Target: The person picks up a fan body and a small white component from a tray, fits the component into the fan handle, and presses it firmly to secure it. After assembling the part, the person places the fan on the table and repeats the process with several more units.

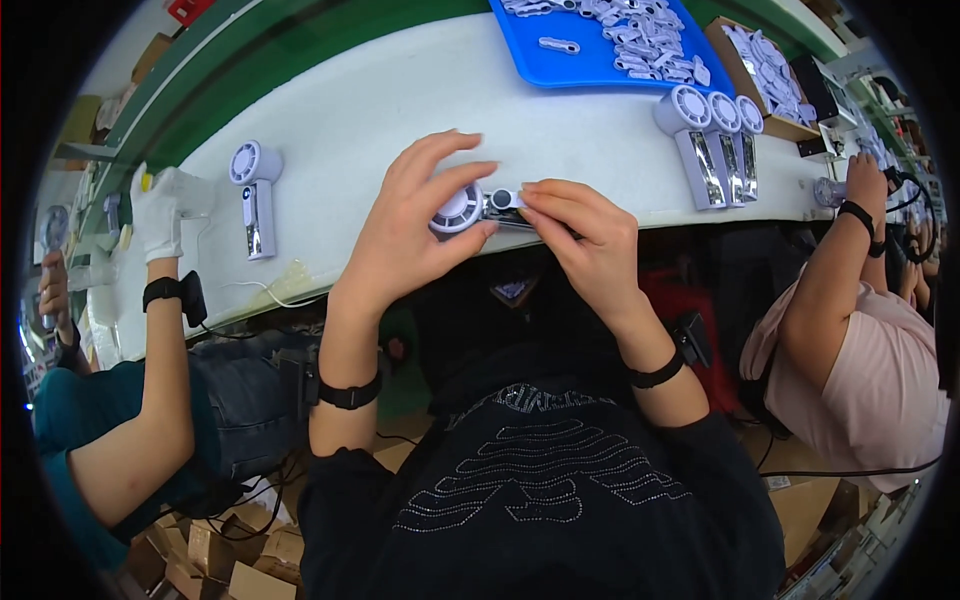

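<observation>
A pale lilac handheld fan (458,210) lies at the near edge of the white table, its handle pointing right. My left hand (395,225) curls around its round head, thumb on the near side, index and middle fingers arched above. With fingertips pinched together, my right hand (598,240) holds a small lilac strip-shaped panel (503,199) with a dark round spot against the handle. The fingers partly hide the panel and the handle's far end.
A blue tray (540,75) of loose lilac panels stands at the back, beside a cardboard box (735,55) of similar parts. Several fans (697,150) lie right; another fan (255,195) lies left. Co-workers sit on both sides, one with a white-gloved hand (163,215).
</observation>
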`<state>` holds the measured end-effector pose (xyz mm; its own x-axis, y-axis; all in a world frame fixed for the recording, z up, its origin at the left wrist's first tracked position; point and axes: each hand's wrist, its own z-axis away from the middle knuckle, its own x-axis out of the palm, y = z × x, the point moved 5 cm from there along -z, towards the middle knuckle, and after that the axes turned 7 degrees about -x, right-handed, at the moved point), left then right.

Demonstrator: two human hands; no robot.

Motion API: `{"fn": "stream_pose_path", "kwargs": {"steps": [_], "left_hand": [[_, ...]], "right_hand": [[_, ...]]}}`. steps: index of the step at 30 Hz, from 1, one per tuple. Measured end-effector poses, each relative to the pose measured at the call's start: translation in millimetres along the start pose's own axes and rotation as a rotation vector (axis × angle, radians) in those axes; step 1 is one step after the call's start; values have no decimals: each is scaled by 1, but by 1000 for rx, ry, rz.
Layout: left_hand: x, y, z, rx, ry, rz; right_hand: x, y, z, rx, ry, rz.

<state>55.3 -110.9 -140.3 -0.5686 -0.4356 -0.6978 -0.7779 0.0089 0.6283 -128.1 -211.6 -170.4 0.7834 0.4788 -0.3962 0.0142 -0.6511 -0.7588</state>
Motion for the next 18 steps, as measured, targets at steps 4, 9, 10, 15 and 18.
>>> {"fn": "stream_pose_path", "kwargs": {"steps": [4,9,10,15,18], "left_hand": [[9,-2,-4,170,-130,46],[13,-4,-1,176,-117,139],[12,-4,-2,181,-112,149],[12,-8,-5,32,-155,283],[12,-7,-7,46,-165,275]], "right_hand": [[-1,-6,-2,-117,-12,49],[-3,-7,-3,-232,-54,106],[-2,-8,-2,-231,-57,102],[2,-8,0,-180,13,102],[2,-6,2,-171,31,95]]}}
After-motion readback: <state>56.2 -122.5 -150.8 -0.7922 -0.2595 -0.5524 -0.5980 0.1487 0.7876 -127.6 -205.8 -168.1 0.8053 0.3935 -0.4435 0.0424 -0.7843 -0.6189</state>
